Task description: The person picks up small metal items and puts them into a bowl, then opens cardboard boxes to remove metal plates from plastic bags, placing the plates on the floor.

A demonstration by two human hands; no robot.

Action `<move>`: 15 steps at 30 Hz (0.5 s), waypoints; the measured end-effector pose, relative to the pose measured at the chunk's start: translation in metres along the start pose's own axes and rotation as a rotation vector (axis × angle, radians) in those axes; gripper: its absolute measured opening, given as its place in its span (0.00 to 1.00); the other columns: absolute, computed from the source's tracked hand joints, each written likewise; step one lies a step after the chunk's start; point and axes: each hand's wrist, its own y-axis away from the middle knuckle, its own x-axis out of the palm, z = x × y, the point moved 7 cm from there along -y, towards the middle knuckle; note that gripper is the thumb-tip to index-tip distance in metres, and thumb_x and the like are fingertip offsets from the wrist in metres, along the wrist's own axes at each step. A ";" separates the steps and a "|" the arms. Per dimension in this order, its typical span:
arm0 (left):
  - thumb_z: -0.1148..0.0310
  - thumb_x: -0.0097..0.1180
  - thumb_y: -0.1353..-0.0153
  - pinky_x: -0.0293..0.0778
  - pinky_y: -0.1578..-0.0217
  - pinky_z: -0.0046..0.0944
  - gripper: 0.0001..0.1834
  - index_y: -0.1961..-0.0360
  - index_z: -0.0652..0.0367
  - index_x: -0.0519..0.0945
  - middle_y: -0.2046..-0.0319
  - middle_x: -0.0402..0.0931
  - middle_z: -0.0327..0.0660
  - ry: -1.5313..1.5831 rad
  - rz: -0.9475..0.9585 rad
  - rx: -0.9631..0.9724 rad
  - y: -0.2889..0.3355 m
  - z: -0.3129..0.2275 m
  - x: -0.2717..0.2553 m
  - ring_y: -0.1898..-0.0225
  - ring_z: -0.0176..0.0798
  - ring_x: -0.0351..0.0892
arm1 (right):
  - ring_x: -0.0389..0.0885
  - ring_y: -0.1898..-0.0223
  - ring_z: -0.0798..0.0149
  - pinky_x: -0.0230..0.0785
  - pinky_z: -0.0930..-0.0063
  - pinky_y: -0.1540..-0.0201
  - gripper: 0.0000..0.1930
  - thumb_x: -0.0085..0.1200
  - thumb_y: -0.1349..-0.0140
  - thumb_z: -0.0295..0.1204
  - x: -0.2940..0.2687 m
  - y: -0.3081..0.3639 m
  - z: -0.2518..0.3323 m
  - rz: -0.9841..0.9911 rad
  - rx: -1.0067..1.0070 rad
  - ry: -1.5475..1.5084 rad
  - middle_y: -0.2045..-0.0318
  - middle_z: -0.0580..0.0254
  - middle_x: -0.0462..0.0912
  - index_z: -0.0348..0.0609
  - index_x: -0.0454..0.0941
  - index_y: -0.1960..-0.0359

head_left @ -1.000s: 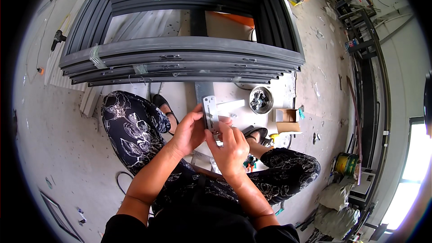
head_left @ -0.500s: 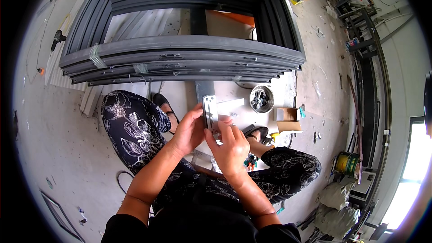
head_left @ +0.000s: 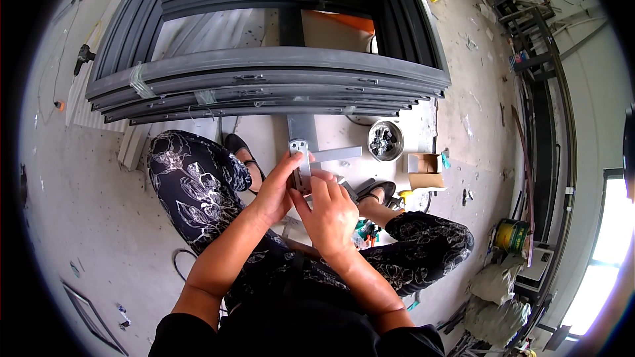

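Above my lap I hold a narrow silver metal fitting (head_left: 300, 158), a flat bar with rounded ends and holes at its far end. My left hand (head_left: 272, 193) is closed round its left side, thumb on its face. My right hand (head_left: 333, 219) is closed at its near right end, fingers bent against the metal and covering part of it. A flat grey strip (head_left: 338, 154) sticks out to the right beside the fitting. Whether the two are joined I cannot tell. Below them a dark flat bar (head_left: 302, 129) runs forward under the frames.
Stacked dark grey window frames (head_left: 264, 59) with tape on them stand in front of me. To the right are a round metal bowl (head_left: 399, 154) of small metal parts and an open cardboard box (head_left: 425, 180). Tools (head_left: 368, 233) lie between my legs. A power drill (head_left: 84, 56) lies far left.
Both hands have shifted slightly left with the fitting. My right fingers have moved up its side. The strip at its right now looks greyer and lies more level.
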 end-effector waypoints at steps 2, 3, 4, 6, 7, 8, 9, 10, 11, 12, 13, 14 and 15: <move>0.50 0.44 0.32 0.73 0.48 0.46 0.18 0.55 0.53 0.68 0.60 0.81 0.56 0.011 0.000 -0.023 0.003 -0.003 0.003 0.52 0.51 0.79 | 0.80 0.72 0.56 0.74 0.67 0.71 0.15 0.64 0.49 0.36 -0.001 0.000 -0.002 0.009 0.012 -0.080 0.73 0.57 0.78 0.41 0.76 0.64; 0.50 0.43 0.32 0.72 0.47 0.46 0.18 0.55 0.53 0.68 0.60 0.81 0.56 0.034 0.021 -0.024 0.003 -0.004 0.005 0.52 0.51 0.79 | 0.80 0.72 0.55 0.74 0.66 0.71 0.15 0.64 0.49 0.34 -0.003 0.000 -0.005 0.008 0.025 -0.154 0.73 0.57 0.79 0.41 0.77 0.63; 0.49 0.43 0.32 0.71 0.47 0.47 0.18 0.55 0.53 0.68 0.60 0.81 0.56 0.058 0.042 -0.025 0.002 -0.006 0.007 0.52 0.51 0.79 | 0.80 0.72 0.54 0.74 0.66 0.71 0.15 0.65 0.49 0.33 -0.004 0.000 -0.009 0.009 0.038 -0.229 0.73 0.56 0.79 0.40 0.77 0.63; 0.49 0.42 0.31 0.69 0.46 0.48 0.18 0.56 0.52 0.69 0.59 0.81 0.56 0.092 0.056 -0.044 0.006 -0.011 0.014 0.52 0.52 0.79 | 0.81 0.75 0.61 0.74 0.70 0.71 0.11 0.62 0.43 0.29 0.006 0.008 -0.037 0.079 0.298 -0.571 0.73 0.55 0.81 0.36 0.79 0.62; 0.48 0.42 0.31 0.69 0.46 0.48 0.18 0.55 0.52 0.69 0.58 0.81 0.56 0.108 0.075 -0.041 0.005 -0.010 0.015 0.51 0.53 0.79 | 0.81 0.75 0.65 0.74 0.73 0.71 0.10 0.60 0.40 0.29 0.014 0.014 -0.051 0.118 0.447 -0.738 0.73 0.57 0.82 0.34 0.79 0.63; 0.48 0.42 0.31 0.69 0.46 0.49 0.18 0.55 0.51 0.69 0.58 0.81 0.57 0.123 0.094 -0.039 0.003 -0.009 0.015 0.51 0.53 0.79 | 0.81 0.72 0.71 0.74 0.78 0.69 0.12 0.54 0.33 0.32 0.026 0.023 -0.060 0.235 0.634 -1.044 0.70 0.59 0.83 0.32 0.78 0.61; 0.48 0.42 0.31 0.69 0.46 0.49 0.18 0.55 0.51 0.69 0.57 0.81 0.57 0.139 0.113 -0.037 0.002 -0.008 0.015 0.51 0.53 0.79 | 0.80 0.71 0.71 0.75 0.79 0.68 0.14 0.51 0.31 0.34 0.030 0.024 -0.061 0.311 0.683 -1.214 0.69 0.61 0.82 0.30 0.77 0.59; 0.47 0.42 0.31 0.68 0.46 0.50 0.19 0.55 0.51 0.69 0.55 0.80 0.58 0.127 0.139 -0.050 0.002 -0.009 0.016 0.51 0.54 0.79 | 0.81 0.71 0.70 0.76 0.78 0.67 0.15 0.51 0.31 0.35 0.033 0.024 -0.060 0.363 0.710 -1.272 0.69 0.60 0.82 0.30 0.76 0.58; 0.47 0.43 0.32 0.68 0.47 0.49 0.19 0.54 0.50 0.69 0.55 0.80 0.57 0.120 0.151 -0.054 0.003 -0.008 0.015 0.51 0.52 0.79 | 0.81 0.70 0.70 0.76 0.78 0.66 0.16 0.51 0.31 0.36 0.037 0.026 -0.059 0.416 0.738 -1.329 0.68 0.59 0.82 0.30 0.76 0.57; 0.46 0.43 0.32 0.69 0.48 0.48 0.20 0.53 0.50 0.68 0.54 0.80 0.57 0.113 0.164 -0.058 0.003 -0.007 0.015 0.51 0.50 0.78 | 0.81 0.70 0.70 0.76 0.78 0.66 0.17 0.51 0.31 0.36 0.037 0.026 -0.060 0.417 0.731 -1.311 0.67 0.59 0.82 0.30 0.76 0.57; 0.45 0.44 0.33 0.69 0.48 0.47 0.20 0.53 0.49 0.68 0.53 0.79 0.56 0.103 0.173 -0.059 0.003 -0.007 0.015 0.51 0.48 0.78 | 0.81 0.70 0.70 0.76 0.77 0.66 0.17 0.51 0.31 0.36 0.039 0.026 -0.061 0.419 0.722 -1.298 0.66 0.58 0.82 0.30 0.75 0.56; 0.46 0.43 0.32 0.68 0.48 0.47 0.20 0.53 0.49 0.69 0.54 0.79 0.57 0.103 0.172 -0.066 0.003 -0.006 0.015 0.51 0.49 0.78 | 0.81 0.70 0.70 0.76 0.77 0.66 0.17 0.51 0.31 0.37 0.040 0.027 -0.062 0.421 0.713 -1.284 0.66 0.58 0.82 0.30 0.75 0.56; 0.46 0.43 0.32 0.68 0.48 0.48 0.19 0.54 0.50 0.69 0.54 0.79 0.58 0.104 0.172 -0.072 0.003 -0.005 0.016 0.50 0.50 0.78 | 0.81 0.70 0.70 0.76 0.77 0.66 0.18 0.51 0.31 0.37 0.040 0.027 -0.062 0.421 0.709 -1.247 0.66 0.58 0.82 0.30 0.75 0.56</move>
